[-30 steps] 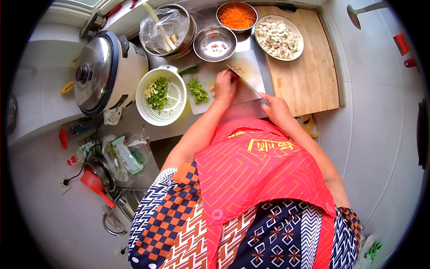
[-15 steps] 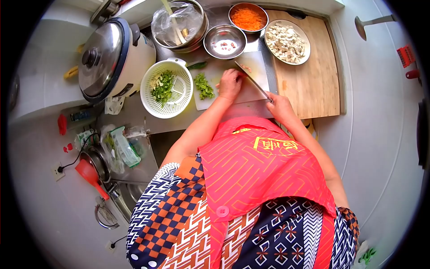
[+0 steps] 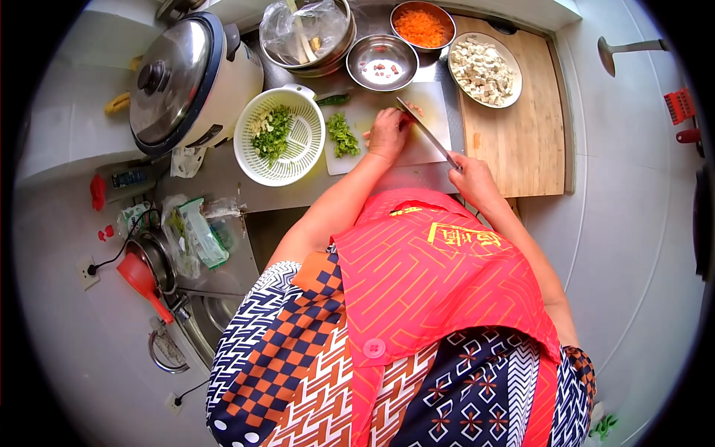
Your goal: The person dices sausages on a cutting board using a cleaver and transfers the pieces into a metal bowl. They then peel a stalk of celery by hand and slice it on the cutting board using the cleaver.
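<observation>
From my head view, the writing I can find is yellow lettering (image 3: 462,236) on the red apron (image 3: 447,294), partly framed by a yellow outline; it is skewed and I cannot read it. A dark label (image 3: 205,135) shows low on the rice cooker (image 3: 237,97), and green print marks a bag (image 3: 202,232) by the sink, both too small for me to read.

My right hand (image 3: 475,180) grips the handle of a knife (image 3: 428,132) near the right edge of the white board (image 3: 417,155) — its blade slants across toward the far edge. My left hand (image 3: 388,135) rests on that board with fingers curled close against the blade; what they hold down is mostly hidden, so I cannot tell whether they grasp it. Small pinkish pieces (image 3: 417,109) lie past the blade, near the board's far edge.

Chopped greens (image 3: 342,135) sit by the board's left edge, with a green pepper (image 3: 333,99) at its far left corner. On the surface (image 3: 268,198), a white colander (image 3: 304,138) stands just beside the board's left edge and a metal bowl (image 3: 365,54) at its far edge. A plate (image 3: 514,86) of white cubes lies over the wooden board's (image 3: 529,149) left edge.
</observation>
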Demonstrator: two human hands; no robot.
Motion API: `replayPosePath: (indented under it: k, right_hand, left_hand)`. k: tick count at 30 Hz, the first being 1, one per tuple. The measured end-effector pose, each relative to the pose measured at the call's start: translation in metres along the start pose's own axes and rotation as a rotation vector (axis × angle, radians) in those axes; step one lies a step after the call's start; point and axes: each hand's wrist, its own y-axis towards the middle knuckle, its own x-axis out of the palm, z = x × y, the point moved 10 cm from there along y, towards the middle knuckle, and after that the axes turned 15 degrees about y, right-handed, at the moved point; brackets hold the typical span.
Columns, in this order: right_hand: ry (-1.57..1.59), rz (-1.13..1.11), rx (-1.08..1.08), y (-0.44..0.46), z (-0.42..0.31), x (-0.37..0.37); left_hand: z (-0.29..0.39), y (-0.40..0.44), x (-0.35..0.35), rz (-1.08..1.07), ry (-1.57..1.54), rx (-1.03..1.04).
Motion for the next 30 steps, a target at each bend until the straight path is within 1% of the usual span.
replayPosePath:
  k: [4,7,10,16,19,22,23,25,28,30]
  right_hand:
    - [0.024,0.025,-0.107,0.013,0.011,0.015]
    - [-0.139,0.031,-0.066,0.017,0.022,0.021]
    - [-0.132,0.049,-0.095,0.016,0.022,0.02]
    - [-0.089,0.038,-0.048,0.016,0.023,0.019]
    - [0.053,0.015,-0.03,0.016,0.019,0.014]
    - [-0.02,0.021,-0.035,0.011,0.005,0.005]
    - [0.001,0.014,-0.037,0.007,-0.001,0.002]
    - [0.044,-0.001,-0.04,0.001,-0.011,-0.001]
    - [0.013,0.0,-0.084,0.0,-0.011,-0.001]
    - [0.01,-0.014,-0.052,-0.002,-0.012,-0.001]
  left_hand:
    - [-0.001,-0.001,0.001,0.02,0.026,0.001]
    - [-0.003,0.001,0.0,-0.006,0.03,0.001]
    - [-0.002,-0.001,-0.002,-0.02,-0.003,0.011]
    - [0.0,-0.002,-0.003,-0.01,0.023,0.037]
    - [-0.002,0.0,0.0,-0.026,0.027,0.027]
    - [-0.003,-0.001,0.002,-0.059,0.018,0.001]
    - [-0.003,-0.001,0.003,-0.07,0.013,-0.009]
    - [-0.001,-0.001,0.0,-0.062,0.006,-0.011]
    - [0.001,-0.001,-0.003,-0.033,-0.007,0.001]
    - [0.0,-0.001,-0.003,-0.024,-0.007,0.005]
